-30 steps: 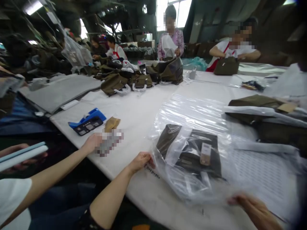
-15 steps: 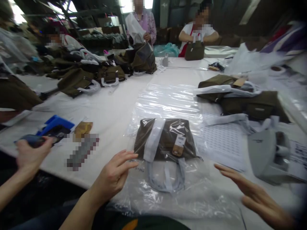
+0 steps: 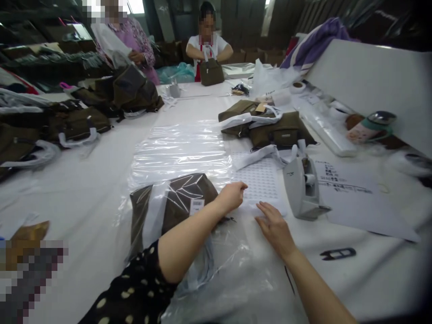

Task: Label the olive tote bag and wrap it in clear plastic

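Observation:
A printed sheet with rows of small marks lies on the white table. My left hand is over its left edge, fingers pinched together; whatever is between them is too small to make out. By the sheet's lower edge, my right hand has its fingers apart and holds nothing visible. Under my left forearm lies a dark brown handbag in a clear plastic bag. A white barcode tag shows through the plastic. My arm covers part of the handbag and its wrapped handles.
A grey tape dispenser stands right of the sheet, beside a handwritten paper. Small thread snips lie nearer. More brown handbags are behind the sheet and at left. A flask stands far right. Two people work across the table.
My left hand has crossed over the bagged handbag to the printed sheet and closed. My right hand has come inward to the sheet. The view has turned right; a neighbour's hand left view.

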Available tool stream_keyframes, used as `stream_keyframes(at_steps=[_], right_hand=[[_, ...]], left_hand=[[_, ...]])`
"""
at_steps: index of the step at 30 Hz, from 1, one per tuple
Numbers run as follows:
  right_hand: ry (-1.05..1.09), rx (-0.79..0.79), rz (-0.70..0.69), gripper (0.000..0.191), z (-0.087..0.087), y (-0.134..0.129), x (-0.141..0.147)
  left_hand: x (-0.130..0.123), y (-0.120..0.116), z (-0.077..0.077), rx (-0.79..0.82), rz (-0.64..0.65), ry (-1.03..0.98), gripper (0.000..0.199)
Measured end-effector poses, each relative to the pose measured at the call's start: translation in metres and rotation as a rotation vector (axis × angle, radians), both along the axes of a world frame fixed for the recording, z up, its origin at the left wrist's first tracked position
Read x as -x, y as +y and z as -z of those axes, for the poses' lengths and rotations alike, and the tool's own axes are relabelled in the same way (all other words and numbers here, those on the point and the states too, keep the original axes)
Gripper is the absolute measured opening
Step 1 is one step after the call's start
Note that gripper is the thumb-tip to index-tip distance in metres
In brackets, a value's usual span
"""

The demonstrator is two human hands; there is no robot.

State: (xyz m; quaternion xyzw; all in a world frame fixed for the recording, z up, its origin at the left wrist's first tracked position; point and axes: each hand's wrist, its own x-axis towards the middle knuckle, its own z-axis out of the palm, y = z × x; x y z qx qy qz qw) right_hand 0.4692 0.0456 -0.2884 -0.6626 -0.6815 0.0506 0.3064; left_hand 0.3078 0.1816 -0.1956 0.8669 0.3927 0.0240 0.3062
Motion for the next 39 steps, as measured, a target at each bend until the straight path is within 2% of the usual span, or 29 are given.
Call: stream_keyframes(at_steps=[3,6,9,13,17,21,25,29,31,35,39], right_hand=[[-0.144,0.046,-0.028,0.035,0.017,0.012,-0.006],[-0.197,0.085,-0.052,0.033,0.028,0.011,-0.014],[-0.196,0.081,-0.065,0.032,0.031,0.008,-0.020],[-0.159,0.047,-0.067,0.031,0.031,0.008,-0.022],[-0.070,-0.041,-0.042,0.028,0.022,0.011,-0.017],[0.128,-0.120,0.087,0.017,0.000,0.022,0.000],[0.229,-0.069,0.087,0.017,-0.018,0.033,0.021],[0.265,-0.017,0.059,0.018,-0.023,0.035,0.029],[0.258,0.014,0.027,0.018,-0.025,0.034,0.028],[0.203,0.069,-0.002,0.023,-0.027,0.031,0.024],[0.172,0.084,-0.007,0.027,-0.028,0.029,0.024]], left_hand=[[-0.003,0.023,0.023,0.030,0.052,0.202,0.033],[0.005,0.032,0.039,0.071,0.077,0.302,0.042],[0.005,0.034,0.044,0.140,0.058,0.328,0.057],[-0.003,0.035,0.044,0.267,-0.007,0.259,0.048],[-0.004,0.032,0.044,0.488,-0.137,0.094,0.052],[-0.004,0.021,0.047,0.677,-0.292,-0.101,0.046],[-0.002,0.004,0.045,0.790,-0.390,-0.263,0.042],[0.002,-0.007,0.039,0.864,-0.429,-0.348,0.042],[0.003,-0.009,0.039,0.859,-0.426,-0.350,0.042],[-0.001,-0.010,0.045,0.713,-0.404,-0.276,0.037],[-0.004,-0.012,0.050,0.650,-0.391,-0.234,0.035]])
